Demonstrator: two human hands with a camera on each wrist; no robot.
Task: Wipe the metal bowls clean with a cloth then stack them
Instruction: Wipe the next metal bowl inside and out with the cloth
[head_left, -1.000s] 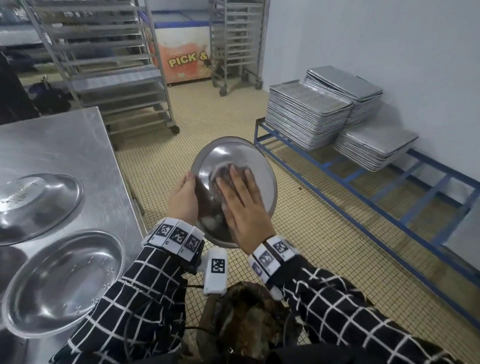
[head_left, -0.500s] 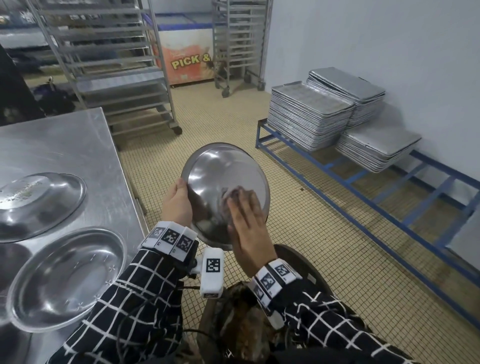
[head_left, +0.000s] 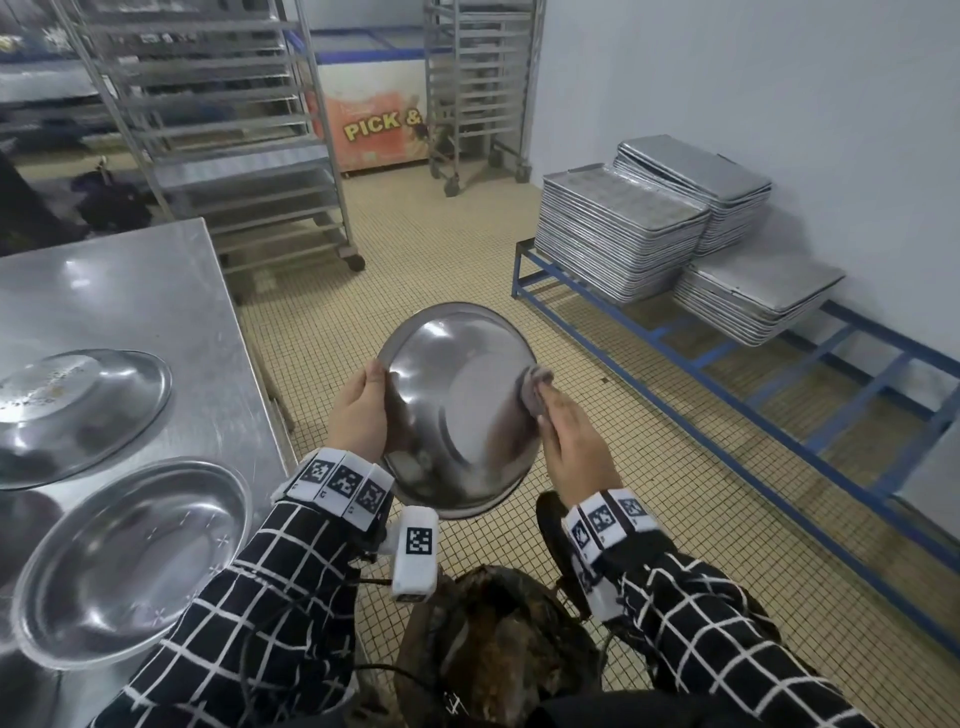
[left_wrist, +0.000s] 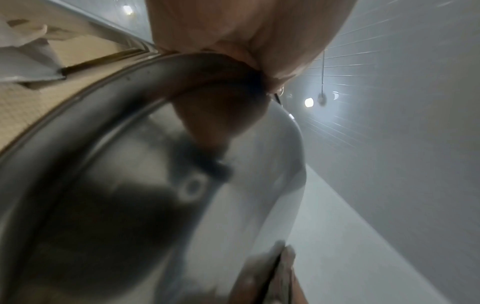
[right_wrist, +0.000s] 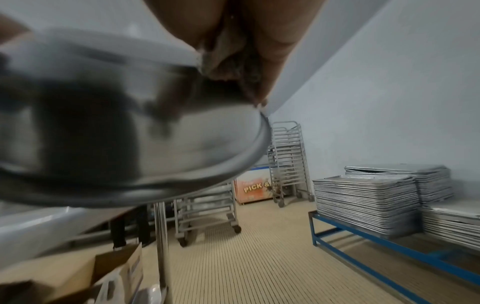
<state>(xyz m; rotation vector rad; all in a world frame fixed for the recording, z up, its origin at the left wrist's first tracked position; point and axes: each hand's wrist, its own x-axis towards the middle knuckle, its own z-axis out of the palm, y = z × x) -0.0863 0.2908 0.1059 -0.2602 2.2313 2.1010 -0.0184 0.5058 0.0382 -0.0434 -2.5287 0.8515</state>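
Observation:
I hold a metal bowl (head_left: 457, 410) in the air over the tiled floor, its outer, convex side turned toward me. My left hand (head_left: 361, 410) grips its left rim, thumb on the outside. My right hand (head_left: 569, 441) holds a small grey cloth (head_left: 532, 387) against the bowl's right rim. In the left wrist view the bowl (left_wrist: 155, 185) fills the frame under my palm. In the right wrist view the cloth (right_wrist: 228, 61) is bunched between my fingers at the bowl's (right_wrist: 130, 133) edge. Two more metal bowls (head_left: 78, 410) (head_left: 130, 561) lie on the steel table (head_left: 145, 291) to my left.
Stacks of metal baking trays (head_left: 618, 234) sit on a low blue frame (head_left: 779, 405) along the right wall. Wheeled tray racks (head_left: 234, 130) and a chest freezer (head_left: 374, 119) stand at the back. A dark stool or bin (head_left: 493, 639) is just below my arms.
The right hand with the cloth slid from the middle of the bowl's outer side to its right rim. The bowl tilted and sits slightly lower and more central in view.

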